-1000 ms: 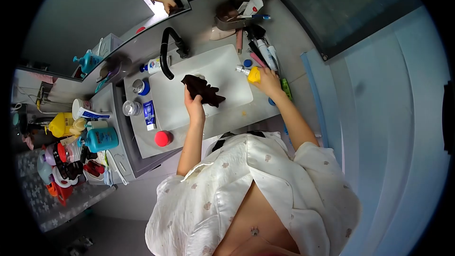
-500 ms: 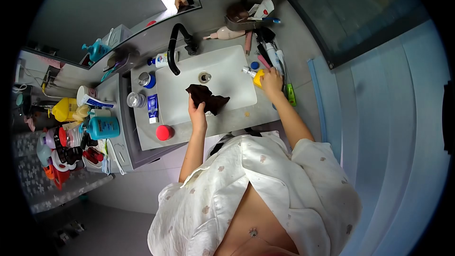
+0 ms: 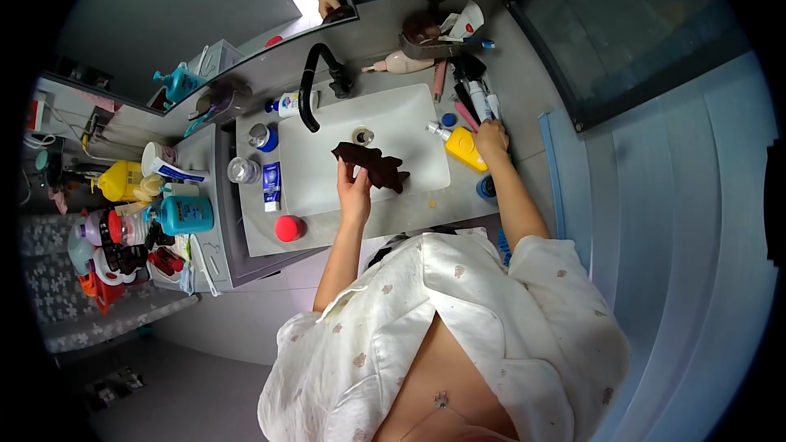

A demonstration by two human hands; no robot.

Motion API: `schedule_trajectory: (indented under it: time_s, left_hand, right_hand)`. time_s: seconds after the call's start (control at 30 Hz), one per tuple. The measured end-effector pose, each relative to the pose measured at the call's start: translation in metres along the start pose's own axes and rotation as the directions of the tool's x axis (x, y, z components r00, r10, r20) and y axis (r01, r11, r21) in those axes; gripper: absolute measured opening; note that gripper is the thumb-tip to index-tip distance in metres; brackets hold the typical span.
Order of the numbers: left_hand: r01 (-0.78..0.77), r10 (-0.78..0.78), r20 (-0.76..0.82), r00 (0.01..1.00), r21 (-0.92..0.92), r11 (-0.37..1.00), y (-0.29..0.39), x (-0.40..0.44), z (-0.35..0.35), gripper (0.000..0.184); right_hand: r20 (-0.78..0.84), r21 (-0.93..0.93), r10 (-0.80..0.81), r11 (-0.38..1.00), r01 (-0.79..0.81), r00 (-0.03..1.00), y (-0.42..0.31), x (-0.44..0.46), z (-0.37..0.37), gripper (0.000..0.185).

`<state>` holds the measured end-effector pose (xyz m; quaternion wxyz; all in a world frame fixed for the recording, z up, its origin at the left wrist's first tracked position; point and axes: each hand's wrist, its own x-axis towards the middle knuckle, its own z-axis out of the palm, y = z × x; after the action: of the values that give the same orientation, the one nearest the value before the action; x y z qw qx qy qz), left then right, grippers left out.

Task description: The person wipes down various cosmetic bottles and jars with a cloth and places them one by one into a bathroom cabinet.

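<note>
Over the white sink, my left hand pinches a dark brown cloth by its near left end, and the rest hangs out to the right. My right hand is at the counter right of the sink, fingers curled down among tubes and brushes. What it grips is mostly hidden; a sliver of green shows beside it. Just left of that hand a yellow bottle with a clear cap lies on its side. A blue cap sits near it.
A black faucet arches over the sink. On the left counter are a blue tube, a clear jar and a red lid. A pink bottle lies behind the sink. Several bottles crowd the far left shelf.
My right hand has left the yellow bottle and shifted right, where the green tube lay in view before. The cloth stays in my left hand, now more stretched out. The view has shifted slightly.
</note>
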<state>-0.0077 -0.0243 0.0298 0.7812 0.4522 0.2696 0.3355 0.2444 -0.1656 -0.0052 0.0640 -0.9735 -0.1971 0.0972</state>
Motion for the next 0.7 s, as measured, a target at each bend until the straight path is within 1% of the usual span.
schedule_trajectory:
  time_s: [0.03,0.1,0.13,0.2,0.33,0.4,0.47,0.53,0.57,0.63,0.67,0.7]
  left_hand:
    - [0.000,0.000,0.004,1.000,0.000,1.000,-0.006,0.004,-0.004,0.049]
    - [-0.020,0.016,-0.048,0.999,-0.093,0.995,-0.014,0.013,-0.007,0.049]
    - [-0.021,0.017,-0.044,0.999,-0.094,0.995,-0.019,0.016,-0.009,0.049]
    - [0.023,-0.035,-0.052,0.998,-0.207,0.978,-0.011,0.015,0.002,0.042]
    - [0.045,-0.045,0.008,0.999,-0.189,0.981,-0.008,0.020,0.011,0.039]
    - [0.062,-0.056,0.038,0.998,-0.185,0.981,-0.011,0.022,0.012,0.035]
    - [0.076,-0.069,0.047,0.996,-0.180,0.981,-0.014,0.023,0.013,0.035]
    - [0.089,-0.081,0.052,0.995,-0.175,0.980,-0.016,0.023,0.014,0.035]
    - [0.107,-0.096,0.067,0.993,-0.180,0.978,-0.016,0.023,0.014,0.038]
    - [0.124,-0.111,0.082,0.990,-0.184,0.975,-0.017,0.023,0.015,0.042]
    - [0.126,-0.112,0.087,0.990,-0.174,0.977,-0.014,0.022,0.017,0.041]
    - [0.126,-0.113,0.090,0.990,-0.165,0.978,-0.013,0.021,0.019,0.040]
  right_hand:
    - [-0.002,0.001,0.003,1.000,-0.003,1.000,0.003,0.001,0.004,0.023]
    - [0.007,0.042,0.008,0.999,-0.008,1.000,0.007,0.006,0.009,0.023]
    - [0.003,0.043,0.011,0.999,-0.011,1.000,0.009,0.008,0.011,0.023]
    - [-0.029,0.072,0.008,0.997,-0.006,1.000,0.008,0.005,0.006,0.025]
    - [-0.034,0.084,-0.023,0.996,0.026,0.999,0.006,-0.001,-0.003,0.025]
    - [0.011,0.101,-0.086,0.991,0.084,0.996,0.007,-0.004,-0.003,0.023]
    - [0.019,0.114,-0.071,0.991,0.068,0.997,0.010,-0.004,0.004,0.022]
    - [-0.028,0.160,-0.063,0.985,0.067,0.998,0.014,-0.005,0.012,0.020]
    - [-0.028,0.159,-0.063,0.985,0.066,0.998,0.016,-0.006,0.012,0.020]
    - [-0.148,0.168,-0.111,0.976,0.136,0.983,0.018,-0.010,0.013,0.018]
    - [-0.147,0.168,-0.111,0.976,0.136,0.983,0.016,-0.012,0.008,0.018]
    - [-0.202,0.232,-0.092,0.963,0.139,0.975,0.014,-0.013,0.003,0.017]
